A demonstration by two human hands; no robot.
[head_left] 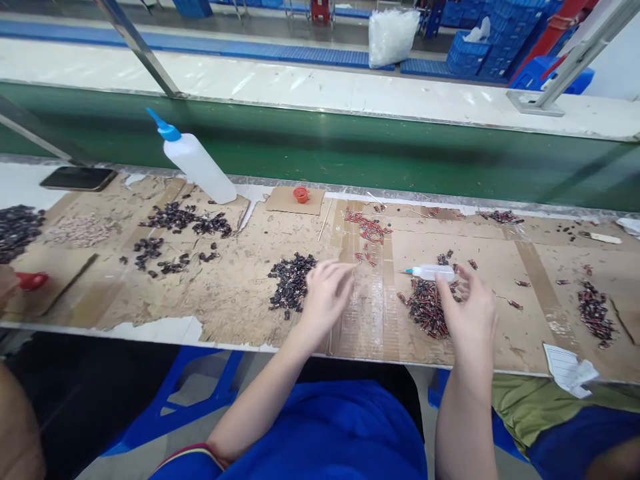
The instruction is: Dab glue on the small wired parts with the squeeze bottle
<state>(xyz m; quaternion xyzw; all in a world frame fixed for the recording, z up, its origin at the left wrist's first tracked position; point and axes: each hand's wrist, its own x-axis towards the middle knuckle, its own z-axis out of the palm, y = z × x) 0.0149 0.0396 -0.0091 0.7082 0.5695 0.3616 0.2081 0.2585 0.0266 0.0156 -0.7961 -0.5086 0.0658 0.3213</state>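
Broadly, L to R, as I see it from the head cam. A phone (77, 178) lies face-down at the far-left rear of the cardboard-covered surface (240, 300). Near it a big squeeze bottle (200, 167) w/ blue nozzle lies tilted, and loose dark parts (175, 217) are scattered in front of it.

A denser dark pile (293, 283) sits centre. My left hand (325, 293) hovers just beside its right edge, fingers loosely spread and blurred, w/ nothing visibly pinched. Behind it, one red cap (301, 194) sits on a cardboard scrap, and a thin cluster of red parts (370, 230) lies on the taped strip.

The small squeeze bottle (433, 272) lies on its side, nozzle pointing left, at the top of the red-and-dark pile (427, 310). My right hand (467, 313) is over that pile, fingertips at the bottle's rear end; gripped or merely touched, I cannot tell. A further pile (595, 313) and a paper slip (567, 367) lie far right.

Step, judged: hands at the parts and the small bottle, w/ no part yet between the fingers. Lifting one piece would call for a fine pinch, the parts being tiny and heaped.

Counts: 2 bottles, 1 phone, 1 cap, 1 slip, 2 hands; parts too many to count.
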